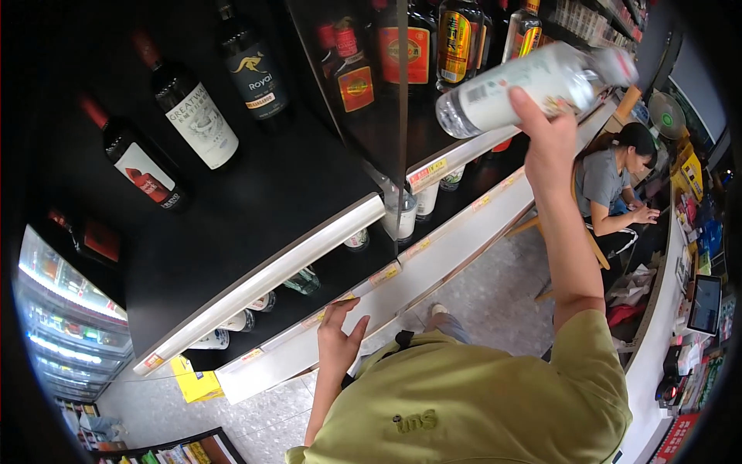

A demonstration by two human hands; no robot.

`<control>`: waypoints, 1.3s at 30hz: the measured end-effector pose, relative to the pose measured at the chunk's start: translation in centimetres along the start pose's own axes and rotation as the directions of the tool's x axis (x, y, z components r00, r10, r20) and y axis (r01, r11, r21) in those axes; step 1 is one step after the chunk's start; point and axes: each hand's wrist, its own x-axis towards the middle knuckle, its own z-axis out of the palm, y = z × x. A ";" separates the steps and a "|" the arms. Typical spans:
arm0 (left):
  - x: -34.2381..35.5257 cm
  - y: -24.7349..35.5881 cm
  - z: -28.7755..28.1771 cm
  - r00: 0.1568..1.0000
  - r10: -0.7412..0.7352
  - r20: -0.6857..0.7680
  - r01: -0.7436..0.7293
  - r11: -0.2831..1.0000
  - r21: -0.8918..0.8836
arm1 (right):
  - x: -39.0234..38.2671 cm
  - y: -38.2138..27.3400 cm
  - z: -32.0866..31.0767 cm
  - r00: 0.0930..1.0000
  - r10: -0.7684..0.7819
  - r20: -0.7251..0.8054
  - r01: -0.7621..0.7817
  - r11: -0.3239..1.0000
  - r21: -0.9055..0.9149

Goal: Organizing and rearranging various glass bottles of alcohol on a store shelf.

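Note:
My right hand (pixel 541 135) is raised at the upper right, its fingers closed around a clear bottle (pixel 506 89) with a pale printed label. The bottle is tilted almost on its side, with its capped neck to the right, in front of the shelf of liquor bottles. My left hand (pixel 338 332) hangs near the white front edge of the lower shelf (pixel 286 348), fingers apart and nothing in it. Dark wine bottles (pixel 193 112) stand on the black upper shelf (pixel 255 201) at the left, away from both hands.
Amber liquor bottles (pixel 460 42) line the shelf behind a dark divider (pixel 379 85). Smaller bottles (pixel 301 280) stand on the lower shelf. A person (pixel 614 185) sits at the counter (pixel 649 348) on the right. A lit drinks fridge (pixel 73 317) is at the far left.

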 end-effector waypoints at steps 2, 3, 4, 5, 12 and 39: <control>-0.4 -0.1 -0.3 1.000 0.004 -0.017 -0.004 1.000 -0.001 | 1.6 0.9 1.8 0.994 -0.063 0.092 0.066 0.998 -0.024; -0.7 -0.2 -0.5 1.000 0.014 -0.027 -0.014 1.000 -0.004 | 2.4 1.9 2.4 0.992 -0.065 0.108 0.069 0.997 -0.033; -0.8 -0.1 -0.7 0.999 0.007 -0.045 -0.007 1.000 0.002 | 3.2 2.6 3.3 0.989 -0.067 0.131 0.073 0.997 -0.041; -1.0 0.1 -1.0 0.999 -0.021 -0.047 0.021 1.000 0.002 | 3.6 2.9 4.0 0.981 -0.030 0.190 0.037 0.999 -0.033; -2.5 -0.1 -2.8 0.992 -0.047 -0.117 0.051 0.998 0.037 | 6.0 4.5 7.5 0.954 0.065 0.292 0.012 0.968 -0.252; -3.4 4.0 -11.0 0.959 0.108 -0.263 -0.109 0.994 0.014 | 1.3 8.5 6.7 0.969 -0.156 0.193 0.167 0.985 -0.045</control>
